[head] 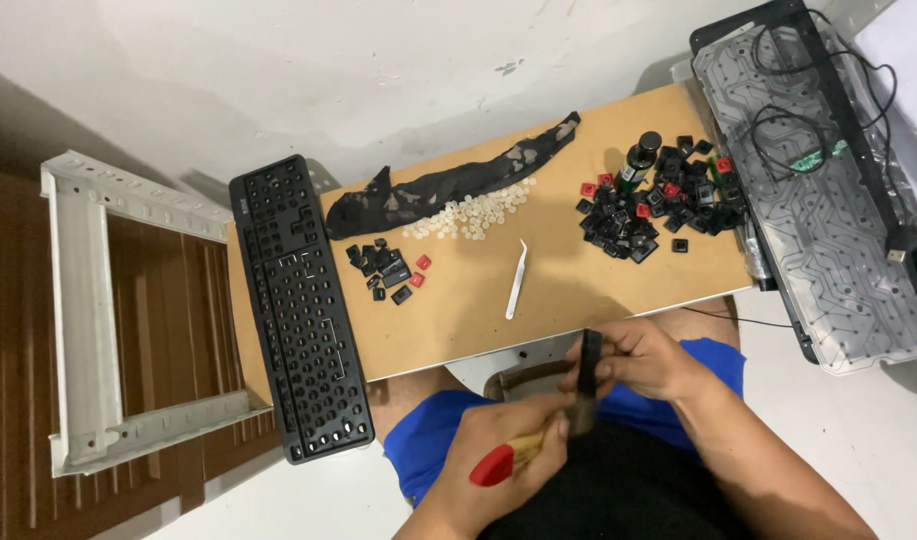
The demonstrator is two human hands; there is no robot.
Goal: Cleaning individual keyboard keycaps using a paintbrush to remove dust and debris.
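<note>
Head view, looking down over a small tan board table (498,310) with a smooth, matte top.

Right hand (643,362): fingers closed around a long, narrow black key (589,362), held upright on edge just past the near rim of the table, above the lap. Grip is narrow and pinched, thumb on the near face.

Left hand (498,450): wrapped around a brush (518,455) with a pale wooden handle and a glossy red end. Dark bristles meet the lower end of the key; that area is blurred.

On the table:
- White tweezers (516,280), slim and tapered, lying flat near the middle.
- Large heap of loose keycaps (658,205), square, mostly black plastic with a few red, at the right end.
- Small dark bottle (638,158) standing in that heap.
- Smaller cluster of black and red caps (388,268) toward the left.
- Scatter of tiny translucent rubber domes (473,212), just beside a crumpled dark camouflage cloth (448,185).

Stripped black keyboard frame (298,310), rows of bare round sockets, lies along the left edge, overhanging it. Clear membrane sheet (828,200) with printed traces rests at the right, with a black cable (848,110) looped on it. White metal frame (88,310) lies on the brown floor.
</note>
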